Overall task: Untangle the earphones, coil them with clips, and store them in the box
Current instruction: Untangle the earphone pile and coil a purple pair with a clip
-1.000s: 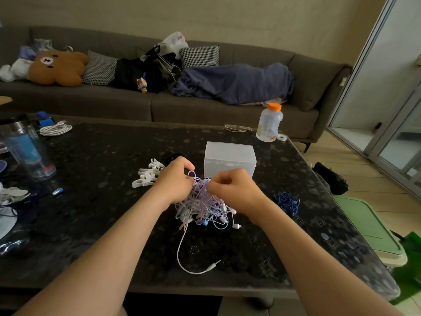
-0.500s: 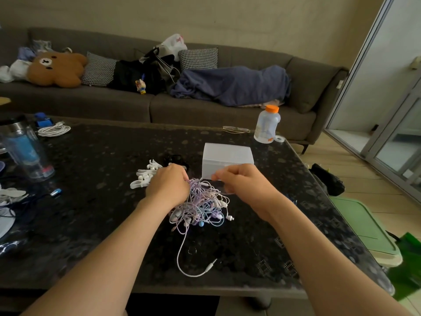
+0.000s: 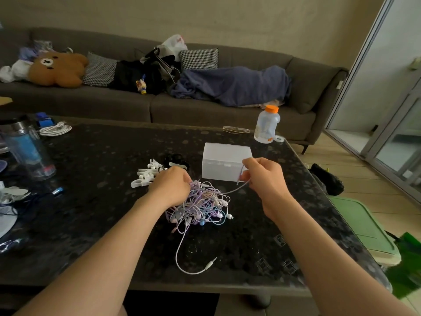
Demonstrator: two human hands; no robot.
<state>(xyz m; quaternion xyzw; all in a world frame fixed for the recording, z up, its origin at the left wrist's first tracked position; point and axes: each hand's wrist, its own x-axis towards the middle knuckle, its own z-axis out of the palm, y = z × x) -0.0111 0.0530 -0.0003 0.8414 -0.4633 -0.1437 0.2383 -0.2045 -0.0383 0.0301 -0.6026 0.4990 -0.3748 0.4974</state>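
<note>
The left hand held the tangled earphones on the tabletop, fingers curled into the bundle, apparently anchoring it while the right hand, its grip pinched tight on one cord before the box, drew it taut.

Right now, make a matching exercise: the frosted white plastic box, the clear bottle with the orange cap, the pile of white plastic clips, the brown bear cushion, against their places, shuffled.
1 frosted white plastic box
2 clear bottle with orange cap
3 pile of white plastic clips
4 brown bear cushion

A on the grey sofa
B just left of the left hand
C the dark table's far right corner
D just beyond the right hand

Pairs: 1-D, 2-C, 3-B, 4-A
</note>
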